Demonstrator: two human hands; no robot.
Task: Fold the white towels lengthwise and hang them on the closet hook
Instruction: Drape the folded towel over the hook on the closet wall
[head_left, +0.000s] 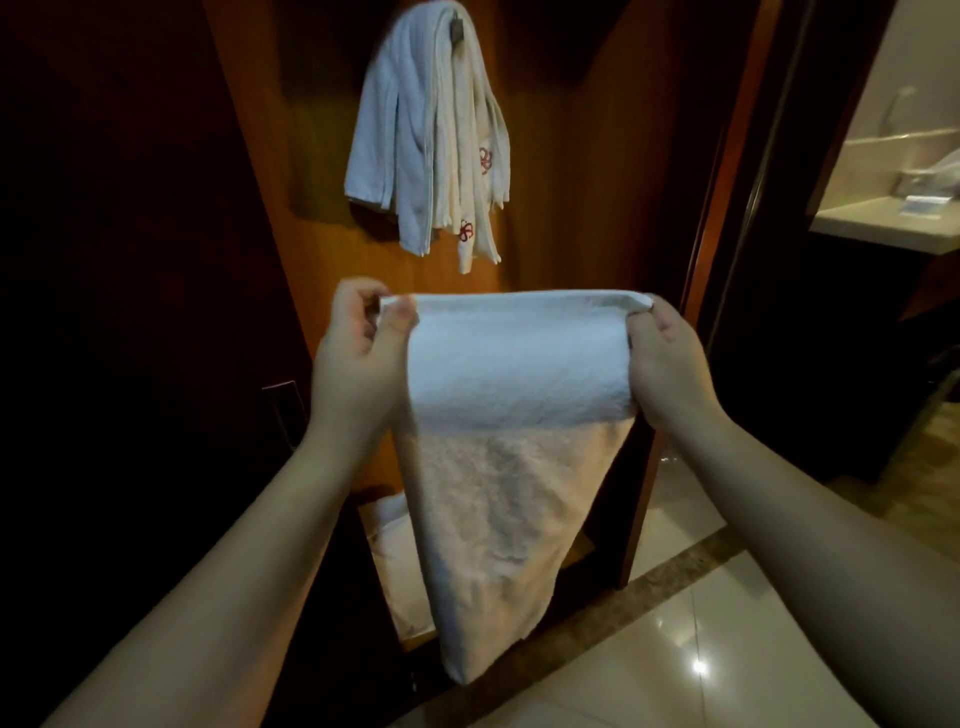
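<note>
I hold a white towel (509, 395) stretched level in front of me, its top part folded over toward me and the rest hanging down to a narrow end. My left hand (358, 353) pinches its left top corner. Its right top corner is pinched by my right hand (665, 358). Above, several folded white towels (426, 140), some with small red flower marks, hang in a bunch from the closet hook (457, 28) on the wooden back panel. The hook is mostly covered by them.
More white cloth (395, 540) lies low in the closet behind the held towel. Dark wooden closet sides stand left and right. A glossy tiled floor (675, 649) spreads at the lower right. A bathroom counter (883, 228) shows at the far right.
</note>
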